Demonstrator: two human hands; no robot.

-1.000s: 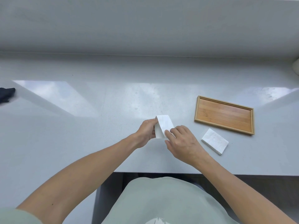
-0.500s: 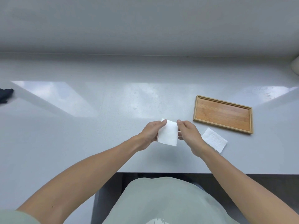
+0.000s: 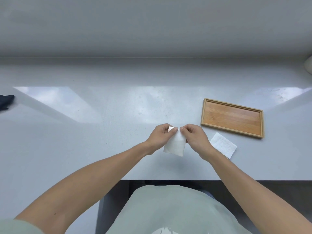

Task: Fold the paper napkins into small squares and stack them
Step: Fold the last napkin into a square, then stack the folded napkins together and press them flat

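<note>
A white paper napkin (image 3: pixel 174 146) hangs folded between my two hands, just above the grey counter. My left hand (image 3: pixel 161 136) pinches its top edge from the left, and my right hand (image 3: pixel 194 137) pinches the same edge from the right, fingertips almost touching. To the right of my right wrist, a second white napkin (image 3: pixel 222 145) lies flat on the counter, folded into a small rectangle.
An empty wooden tray (image 3: pixel 232 118) sits on the counter beyond the flat napkin. A dark object (image 3: pixel 5 102) lies at the far left edge. The counter's front edge (image 3: pixel 168 180) runs just before my body, and a wall rises behind.
Both hands have come together at the napkin's top edge, and the napkin has swung from half-open on the counter to hanging down folded.
</note>
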